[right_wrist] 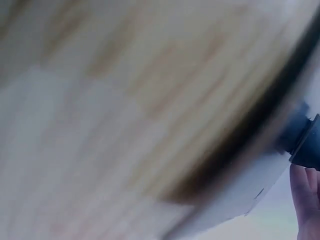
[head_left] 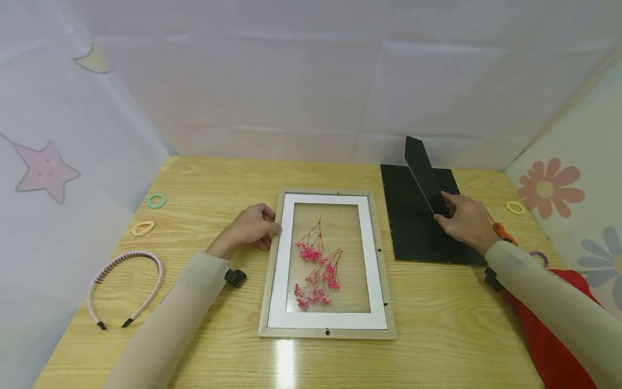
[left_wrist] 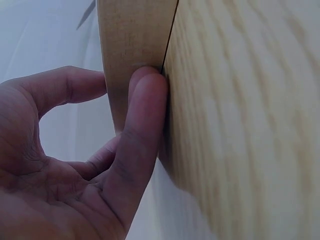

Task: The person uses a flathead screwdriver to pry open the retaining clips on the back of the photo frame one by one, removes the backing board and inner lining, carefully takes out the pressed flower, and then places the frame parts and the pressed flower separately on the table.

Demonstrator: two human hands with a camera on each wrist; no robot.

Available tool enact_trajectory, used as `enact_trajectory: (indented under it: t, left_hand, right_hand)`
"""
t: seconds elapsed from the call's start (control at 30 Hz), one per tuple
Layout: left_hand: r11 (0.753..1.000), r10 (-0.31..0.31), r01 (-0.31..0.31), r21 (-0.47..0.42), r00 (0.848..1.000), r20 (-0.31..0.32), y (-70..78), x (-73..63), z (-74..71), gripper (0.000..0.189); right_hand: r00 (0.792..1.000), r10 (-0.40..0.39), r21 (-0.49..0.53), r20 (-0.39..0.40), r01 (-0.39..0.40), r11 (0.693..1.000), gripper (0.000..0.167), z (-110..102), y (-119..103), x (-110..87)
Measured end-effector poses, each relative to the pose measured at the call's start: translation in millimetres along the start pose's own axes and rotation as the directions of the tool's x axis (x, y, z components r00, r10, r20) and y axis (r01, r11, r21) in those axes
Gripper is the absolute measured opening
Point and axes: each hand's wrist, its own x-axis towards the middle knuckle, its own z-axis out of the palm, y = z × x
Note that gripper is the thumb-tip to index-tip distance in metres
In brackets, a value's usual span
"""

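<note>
Head view: a glossy, light wooden table [head_left: 204, 178] stands boxed in by pale sheets, the left one printed with a pink star [head_left: 45, 170], the right one with flowers [head_left: 546, 187]. Along its left side lie a green ring [head_left: 157, 201], a peach hair tie [head_left: 143, 228] and a pink headband [head_left: 125, 287]; a yellow ring [head_left: 515, 207] and red cloth [head_left: 559, 335] sit at the right.

The frame [head_left: 326, 265] lies flat at the table's middle, pale wood with a white mat around a clear pane, pink dried flowers [head_left: 317, 270] resting on it. The left hand [head_left: 250, 227] rests at its left edge, fingers loosely curled, fingertips [left_wrist: 147, 87] pressed to the wood.

Just right of the frame lies the black backing [head_left: 420, 216], its stand [head_left: 425, 175] raised. The right hand [head_left: 466, 219] pinches the stand's lower end between thumb and fingers.
</note>
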Motion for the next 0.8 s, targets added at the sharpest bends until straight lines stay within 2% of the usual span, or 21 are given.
enact_trajectory:
  t: [0.23, 0.8]
  left_hand:
    - [1.000, -0.001, 0.001, 0.008, 1.000, -0.008, 2.6, 3.6, 2.0, 0.044]
    - [1.000, 0.015, -0.015, -0.001, 1.000, 0.007, 5.6, 9.2, 9.3, 0.041]
  right_hand:
    - [0.999, 0.017, -0.014, 0.046, -0.016, 1.000, 0.063, 3.4, 2.2, 7.6]
    - [0.984, -0.027, -0.113, 0.175, 0.047, 0.993, 0.048, 0.5, 2.6, 14.4]
